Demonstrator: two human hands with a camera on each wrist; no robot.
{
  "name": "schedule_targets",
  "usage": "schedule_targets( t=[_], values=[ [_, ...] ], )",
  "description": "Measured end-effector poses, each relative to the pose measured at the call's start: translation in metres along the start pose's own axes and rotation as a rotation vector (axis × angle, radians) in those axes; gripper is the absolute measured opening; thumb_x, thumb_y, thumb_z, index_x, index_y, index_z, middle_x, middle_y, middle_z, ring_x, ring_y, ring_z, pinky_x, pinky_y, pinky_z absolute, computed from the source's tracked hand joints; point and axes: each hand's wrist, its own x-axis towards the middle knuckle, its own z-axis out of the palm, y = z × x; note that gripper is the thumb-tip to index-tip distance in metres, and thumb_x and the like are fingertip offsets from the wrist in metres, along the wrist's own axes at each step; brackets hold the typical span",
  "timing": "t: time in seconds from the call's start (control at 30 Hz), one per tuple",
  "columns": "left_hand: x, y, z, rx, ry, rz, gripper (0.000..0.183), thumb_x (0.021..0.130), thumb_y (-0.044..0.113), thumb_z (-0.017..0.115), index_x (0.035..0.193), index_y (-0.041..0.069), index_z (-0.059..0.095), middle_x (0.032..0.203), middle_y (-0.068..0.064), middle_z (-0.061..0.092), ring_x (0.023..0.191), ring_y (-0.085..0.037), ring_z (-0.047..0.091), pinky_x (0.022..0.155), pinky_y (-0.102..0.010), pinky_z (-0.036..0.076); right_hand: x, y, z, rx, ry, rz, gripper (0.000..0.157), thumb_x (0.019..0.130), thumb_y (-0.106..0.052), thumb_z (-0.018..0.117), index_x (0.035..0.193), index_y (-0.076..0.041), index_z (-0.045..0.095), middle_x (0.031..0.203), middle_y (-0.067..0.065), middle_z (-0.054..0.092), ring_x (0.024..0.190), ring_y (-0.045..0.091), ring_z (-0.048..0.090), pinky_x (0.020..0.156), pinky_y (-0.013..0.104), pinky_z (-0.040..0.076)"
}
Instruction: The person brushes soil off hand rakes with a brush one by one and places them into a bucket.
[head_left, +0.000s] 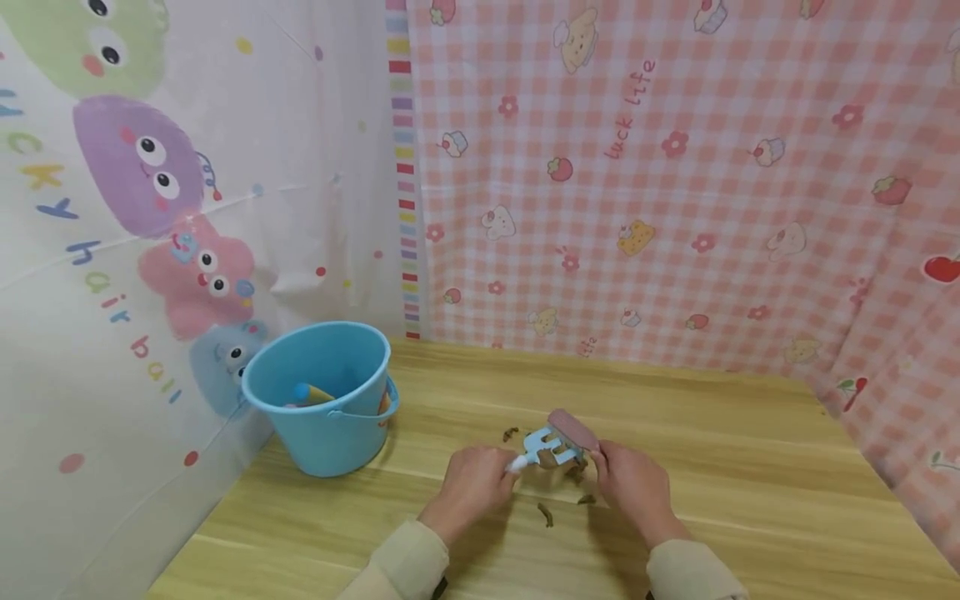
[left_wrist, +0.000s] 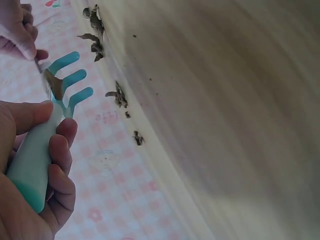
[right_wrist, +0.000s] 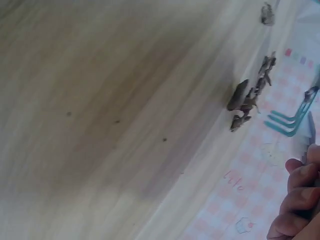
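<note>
My left hand (head_left: pixel 472 485) grips the pale handle of a small toy rake (left_wrist: pixel 35 162) with curved blue tines. A brown dried leaf (left_wrist: pixel 54 84) is caught at the base of the tines. My right hand (head_left: pixel 637 487) holds a brush-like tool (head_left: pixel 572 428) with a dusty-pink head and greyish edge, close against the tines. Its exact kind is unclear; in the right wrist view only a grey part shows above the curled fingers (right_wrist: pixel 302 187). Crumpled dried leaves (head_left: pixel 545 514) lie on the table under and around both tools.
A light-blue bucket (head_left: pixel 330 450) stands at the left, with a blue-and-yellow item (head_left: pixel 311 392) inside. The wood-grain table (head_left: pixel 750 467) meets a pink checked curtain (head_left: pixel 675 208) behind and a white printed curtain (head_left: pixel 315 192) at left. Small dark crumbs (right_wrist: pixel 165 140) dot the tabletop.
</note>
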Motion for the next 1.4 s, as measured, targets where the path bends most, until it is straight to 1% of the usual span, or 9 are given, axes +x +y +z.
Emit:
schedule_targets(
  t=[0.07,0.23,0.3,0.5,0.7,0.97,1.13,1.27,1.4],
  values=[
    [0.001,-0.001,0.002,-0.020,-0.002,-0.005,0.033,0.090,0.020,0.068,0.063,0.021,0.050,0.053,0.011,0.039,0.046,-0.005,0.035,0.043,-0.022,0.031,0.000,-0.004,-0.002,0.008,0.020,-0.024,0.020,0.098,-0.024,0.061,0.106,-0.009,0.072,0.094,0.010,0.073,0.078,0.033,0.069,0.059,0.050,0.051],
    [0.005,-0.002,-0.004,-0.031,0.018,-0.012,0.026,0.090,0.019,0.069,0.068,0.019,0.056,0.053,0.010,0.040,0.047,-0.005,0.033,0.043,-0.023,0.031,-0.003,-0.023,-0.006,0.012,0.125,-0.198,0.016,0.094,-0.020,0.068,0.104,-0.009,0.073,0.085,0.006,0.073,0.071,0.027,0.068,0.055,0.045,0.051],
    [0.005,-0.002,-0.007,-0.017,0.026,-0.010,0.022,0.090,0.019,0.070,0.071,0.017,0.060,0.053,0.010,0.041,0.047,-0.005,0.034,0.043,-0.023,0.031,-0.004,-0.026,-0.005,-0.001,0.139,-0.229,0.015,0.093,-0.019,0.070,0.103,-0.008,0.073,0.084,0.007,0.072,0.070,0.027,0.068,0.056,0.045,0.052],
    [0.007,0.000,-0.009,0.048,0.029,0.023,0.017,0.089,0.021,0.072,0.074,0.016,0.064,0.054,0.010,0.043,0.047,-0.005,0.036,0.042,-0.022,0.032,-0.004,-0.020,0.001,-0.014,0.104,-0.129,0.023,0.095,-0.022,0.066,0.111,-0.007,0.073,0.097,0.013,0.074,0.082,0.035,0.070,0.062,0.051,0.053],
    [0.007,0.004,-0.010,0.063,0.024,0.022,0.017,0.089,0.022,0.072,0.075,0.017,0.064,0.055,0.010,0.045,0.047,-0.004,0.037,0.043,-0.022,0.032,-0.002,-0.016,0.003,-0.002,0.092,-0.095,0.025,0.097,-0.024,0.064,0.113,-0.007,0.072,0.099,0.015,0.073,0.082,0.037,0.070,0.063,0.053,0.053],
    [0.003,0.006,-0.009,0.008,-0.041,0.033,0.034,0.088,0.020,0.071,0.063,0.020,0.048,0.054,0.011,0.040,0.048,-0.005,0.037,0.044,-0.023,0.032,-0.005,0.006,-0.004,-0.004,0.025,-0.004,0.019,0.098,-0.022,0.060,0.103,-0.008,0.072,0.092,0.012,0.072,0.077,0.034,0.068,0.058,0.050,0.050],
    [0.003,0.004,-0.006,-0.037,-0.046,0.006,0.030,0.091,0.020,0.068,0.066,0.020,0.053,0.053,0.011,0.040,0.047,-0.005,0.035,0.043,-0.022,0.031,-0.006,0.000,-0.006,0.010,0.085,-0.042,0.018,0.097,-0.022,0.062,0.102,-0.008,0.073,0.090,0.010,0.073,0.076,0.033,0.068,0.059,0.050,0.051],
    [0.006,0.003,-0.006,-0.059,-0.024,-0.028,0.028,0.092,0.020,0.068,0.067,0.019,0.057,0.053,0.010,0.040,0.047,-0.005,0.033,0.043,-0.023,0.030,-0.008,-0.016,-0.004,0.015,0.137,-0.155,0.017,0.094,-0.021,0.067,0.104,-0.009,0.073,0.087,0.006,0.073,0.072,0.026,0.068,0.055,0.044,0.051],
    [0.007,0.005,-0.006,-0.024,-0.032,-0.010,0.029,0.090,0.018,0.070,0.066,0.019,0.054,0.053,0.010,0.041,0.047,-0.005,0.034,0.043,-0.022,0.031,-0.012,-0.022,0.002,-0.019,0.172,-0.199,0.009,0.092,-0.020,0.070,0.094,-0.011,0.070,0.076,0.002,0.068,0.062,0.025,0.064,0.046,0.041,0.044]
  ],
)
